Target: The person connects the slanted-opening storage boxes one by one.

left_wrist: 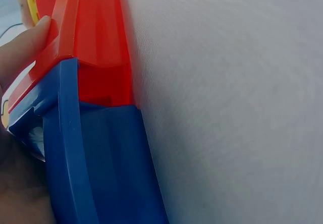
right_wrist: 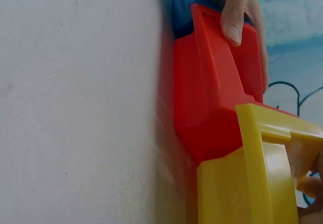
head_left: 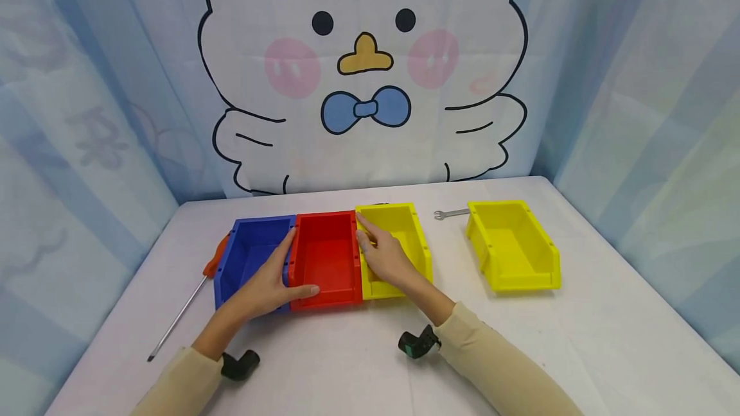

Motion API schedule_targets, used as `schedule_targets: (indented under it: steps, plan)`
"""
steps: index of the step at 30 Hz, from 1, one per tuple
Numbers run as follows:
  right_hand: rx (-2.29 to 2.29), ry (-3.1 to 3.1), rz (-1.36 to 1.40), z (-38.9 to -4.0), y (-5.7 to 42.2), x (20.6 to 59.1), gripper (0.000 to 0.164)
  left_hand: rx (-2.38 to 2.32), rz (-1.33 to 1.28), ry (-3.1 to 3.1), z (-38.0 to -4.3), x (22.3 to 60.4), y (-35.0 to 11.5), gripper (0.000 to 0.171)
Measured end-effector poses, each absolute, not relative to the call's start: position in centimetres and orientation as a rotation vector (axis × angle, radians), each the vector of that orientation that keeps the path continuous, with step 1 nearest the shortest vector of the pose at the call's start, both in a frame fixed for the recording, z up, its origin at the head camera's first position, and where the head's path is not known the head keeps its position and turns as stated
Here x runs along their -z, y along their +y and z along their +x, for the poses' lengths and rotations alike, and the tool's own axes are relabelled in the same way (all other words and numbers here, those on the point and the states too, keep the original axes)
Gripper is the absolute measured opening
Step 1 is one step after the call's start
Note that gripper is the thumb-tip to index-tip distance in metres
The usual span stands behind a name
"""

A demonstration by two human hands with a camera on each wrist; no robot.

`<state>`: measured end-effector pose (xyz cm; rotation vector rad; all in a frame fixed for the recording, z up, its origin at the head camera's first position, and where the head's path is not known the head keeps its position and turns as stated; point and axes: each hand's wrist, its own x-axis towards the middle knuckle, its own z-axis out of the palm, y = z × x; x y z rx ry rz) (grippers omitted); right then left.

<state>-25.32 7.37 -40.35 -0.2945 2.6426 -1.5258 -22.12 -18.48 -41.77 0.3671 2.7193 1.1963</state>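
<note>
A blue bin [head_left: 251, 242], a red bin [head_left: 326, 259] and a yellow bin [head_left: 405, 217] stand side by side in a row on the white table. My left hand [head_left: 263, 291] reaches across the blue bin, its extended fingers on the seam with the red one. Its thumb [right_wrist: 233, 30] lies over the red bin's front part. Inside the yellow bin, my right hand [head_left: 386, 255] touches the wall beside the red bin, index finger pointing to the far corner. Part of this hand is cut off in the right wrist view.
Another yellow bin [head_left: 514, 242] stands apart on the right, with a wrench [head_left: 451, 214] partly behind it. Left of the blue bin lies a screwdriver [head_left: 179, 316] with an orange handle. A dark object barely shows behind the yellow bin in the row. Printed curtains surround the table.
</note>
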Motion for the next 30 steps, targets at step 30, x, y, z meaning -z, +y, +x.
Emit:
schedule_targets:
  steps: [30]
  plan:
    - [1.530, 2.640, -0.274, -25.23, 7.29, 40.84, 0.055, -1.200, 0.365, 2.711, -22.04, 41.61, -18.44, 0.125]
